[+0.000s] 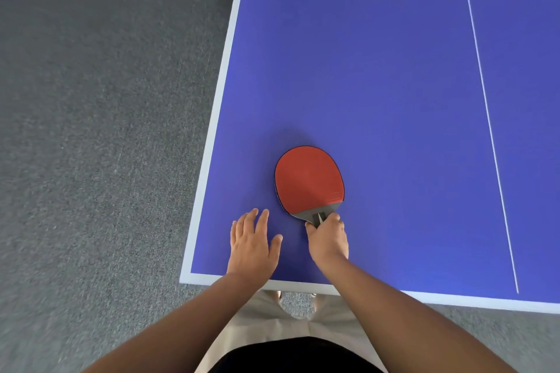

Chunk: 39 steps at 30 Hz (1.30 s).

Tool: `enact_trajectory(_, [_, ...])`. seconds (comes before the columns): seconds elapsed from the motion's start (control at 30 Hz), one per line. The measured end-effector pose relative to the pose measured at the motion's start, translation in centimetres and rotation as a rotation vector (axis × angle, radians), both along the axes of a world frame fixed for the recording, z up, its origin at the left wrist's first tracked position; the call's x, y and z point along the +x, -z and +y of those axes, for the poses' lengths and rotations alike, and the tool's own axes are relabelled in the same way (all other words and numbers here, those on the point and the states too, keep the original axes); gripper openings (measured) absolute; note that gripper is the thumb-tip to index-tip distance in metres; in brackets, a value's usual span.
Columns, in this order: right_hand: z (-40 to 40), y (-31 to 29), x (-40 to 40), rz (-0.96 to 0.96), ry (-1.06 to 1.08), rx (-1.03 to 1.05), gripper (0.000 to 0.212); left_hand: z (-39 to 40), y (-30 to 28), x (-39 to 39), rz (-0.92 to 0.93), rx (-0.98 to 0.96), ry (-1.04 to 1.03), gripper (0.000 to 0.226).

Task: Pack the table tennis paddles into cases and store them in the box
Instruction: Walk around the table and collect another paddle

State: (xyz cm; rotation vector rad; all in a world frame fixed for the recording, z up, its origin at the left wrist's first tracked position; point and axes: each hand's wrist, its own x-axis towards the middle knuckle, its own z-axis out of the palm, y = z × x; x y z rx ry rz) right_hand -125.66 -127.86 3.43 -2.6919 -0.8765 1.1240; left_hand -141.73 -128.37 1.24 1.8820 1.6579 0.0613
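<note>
The tabletop (378, 70) is a blue table tennis surface with a white border along its left and near edges. A thin white centre line (485, 100) runs lengthwise, well to the right of the paddle (309, 179). Grey carpet floor (91, 100) lies to the left of the tabletop and below its near edge. The paddle sits near the tabletop's near left corner, red rubber face up, blade pointing away from the person and handle pointing toward the near edge; whether the blade rests flat or is raised slightly off the surface cannot be determined. The right hand (327, 239) grips the paddle handle: its fingers (335, 218) are curled round the right side of the handle and the thumb lies against the left side, just below the grey neck of the blade. The left hand (253, 239) is just beside the paddle on its left, not touching it, palm down over the tabletop with fingers straight and slightly spread, holding nothing. Both forearms reach in over the near edge of the tabletop, one on each side of the paddle handle.
</note>
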Motion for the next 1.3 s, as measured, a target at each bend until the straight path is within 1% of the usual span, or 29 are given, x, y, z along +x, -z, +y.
enact_trajectory(0.1, [-0.8, -0.7, 0.3, 0.026, -0.003, 0.0, 0.033, -0.4, 0.0, 0.2, 0.008, -0.014, 0.034, 0.062])
enact_trajectory(0.23, [-3.5, -1.6, 0.9, 0.082, 0.032, 0.012, 0.032, -0.9, -0.1, 1.3, 0.008, -0.026, 0.085, 0.063])
enact_trajectory(0.43, [-9.9, -2.1, 3.6, 0.138, 0.108, 0.006, 0.032, -2.8, -0.1, 3.9, 0.026, -0.033, 0.252, 0.065])
enact_trajectory(0.57, [-16.1, -2.3, 6.9, 0.15, 0.193, 0.013, 0.031, -5.3, -0.3, 7.3, 0.019, -0.038, 0.389, 0.064])
enact_trajectory(0.67, [-21.3, -2.3, 9.7, 0.141, 0.302, 0.034, 0.03, -7.8, -0.6, 10.7, 0.059, -0.059, 0.524, 0.064])
enact_trajectory(0.77, [-26.9, -2.2, 12.4, 0.152, 0.438, 0.081, 0.029, -11.1, -0.5, 14.5, 0.083, -0.032, 0.631, 0.073])
enact_trajectory(0.9, [-34.6, -2.0, 17.0, 0.159, 0.6, 0.111, 0.03, -16.6, -0.4, 20.9, 0.13, 0.016, 0.803, 0.062])
enact_trajectory(1.1, [-44.9, -1.3, 24.2, 0.16, 0.728, 0.124, 0.025, -26.2, -0.2, 31.4, 0.228, 0.052, 1.069, 0.067])
enact_trajectory(1.3, [-53.5, -0.9, 29.8, 0.131, 0.902, 0.097, 0.026, -32.8, -0.8, 41.4, 0.275, -0.024, 1.266, 0.062])
